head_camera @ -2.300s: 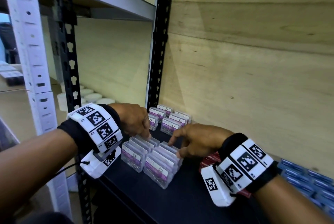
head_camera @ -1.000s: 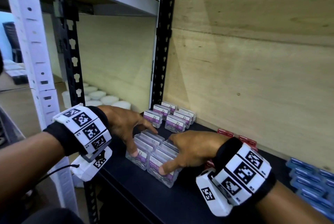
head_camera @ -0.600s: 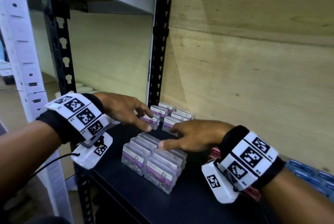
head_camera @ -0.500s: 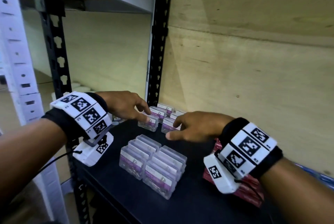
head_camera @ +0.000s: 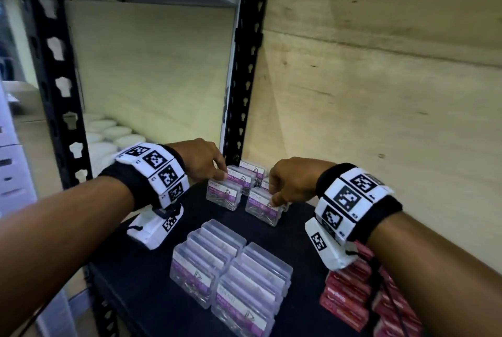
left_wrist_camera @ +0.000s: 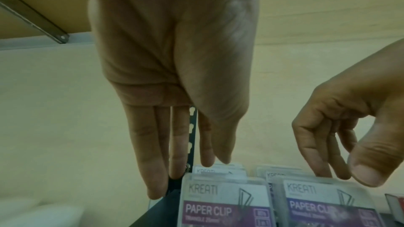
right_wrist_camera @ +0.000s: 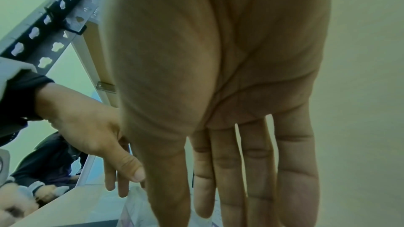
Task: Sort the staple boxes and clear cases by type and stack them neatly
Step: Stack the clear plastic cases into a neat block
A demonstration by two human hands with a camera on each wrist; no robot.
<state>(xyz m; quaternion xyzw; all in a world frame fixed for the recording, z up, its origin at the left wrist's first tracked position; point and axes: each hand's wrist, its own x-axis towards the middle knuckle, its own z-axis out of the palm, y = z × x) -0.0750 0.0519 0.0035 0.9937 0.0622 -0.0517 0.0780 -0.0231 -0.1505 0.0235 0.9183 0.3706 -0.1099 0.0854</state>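
From the head view, both hands reach to the back left corner of the black shelf (head_camera: 152, 277), where a small group of clear cases (head_camera: 239, 187) stands by the black upright (head_camera: 244, 70). The left hand (head_camera: 202, 158) rests fingertips on the left-front case, the right hand (head_camera: 292, 181) on the right-front one; whether either really grips is unclear. A larger block of clear cases (head_camera: 231, 271) sits nearer the front edge, red staple boxes (head_camera: 350, 293) at the right. In the left wrist view the left hand's fingers (left_wrist_camera: 153, 153) hang straight and apart beside a case labelled paper clip (left_wrist_camera: 223, 203), not clamped. In the right wrist view the right fingers (right_wrist_camera: 258, 170) also hang straight over a blurred case. Judged risk: slick cases could tip or slide into neighbours if lifted by fingertips alone; the upright and back wall crowd the left hand.
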